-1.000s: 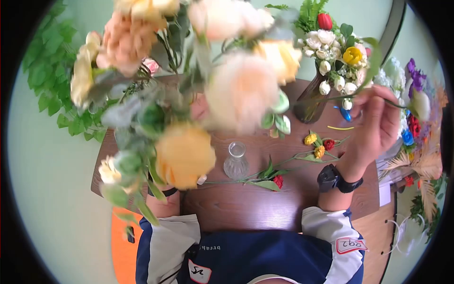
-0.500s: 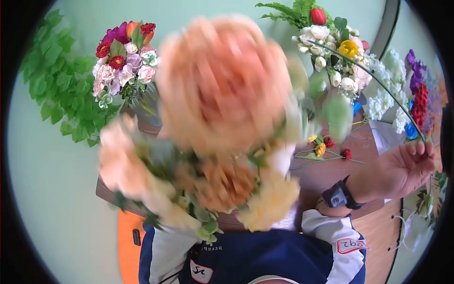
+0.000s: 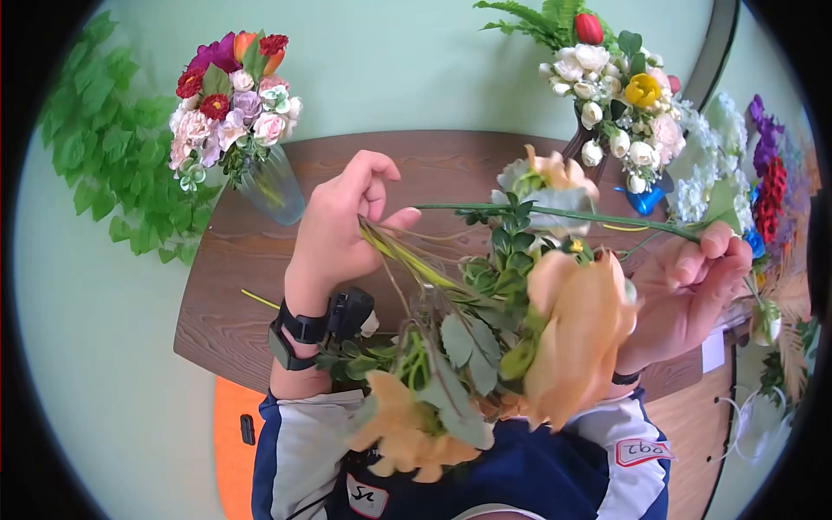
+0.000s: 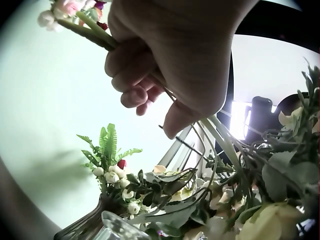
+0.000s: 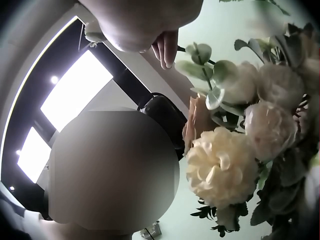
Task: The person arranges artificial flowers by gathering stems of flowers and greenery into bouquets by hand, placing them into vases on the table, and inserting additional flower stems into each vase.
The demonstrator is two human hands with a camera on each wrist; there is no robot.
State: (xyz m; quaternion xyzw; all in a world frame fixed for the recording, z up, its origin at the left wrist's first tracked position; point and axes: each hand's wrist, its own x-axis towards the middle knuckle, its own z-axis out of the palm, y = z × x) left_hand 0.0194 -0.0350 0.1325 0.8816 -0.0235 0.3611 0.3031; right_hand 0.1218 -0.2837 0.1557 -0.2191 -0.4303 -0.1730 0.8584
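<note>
In the head view my left hand [image 3: 334, 221] grips a bundle of stems [image 3: 407, 260]. From it a bouquet of peach and cream artificial flowers [image 3: 572, 334] fans out to the lower right, with grey-green leaves among the blooms. My right hand [image 3: 689, 290] pinches a single green stem [image 3: 607, 218], whose white bud [image 3: 766, 323] hangs beyond the fingers. The stem's far end lies level, close by the left thumb. The left wrist view has the left hand [image 4: 170, 60] curled round the stems. Cream blooms [image 5: 220, 167] fill the right of the right wrist view.
A glass vase of mixed flowers [image 3: 273, 186] stands at the table's back left. White flowers with a yellow and a red tulip [image 3: 620, 104] stand at the back right. More flowers [image 3: 767, 199] line the right side. The wooden table [image 3: 234, 286] has a curved edge.
The bouquet has swung from blooms facing the camera to blooms low and right, stems toward the left. My right hand has come inward, and its stem has tipped from steep to nearly level.
</note>
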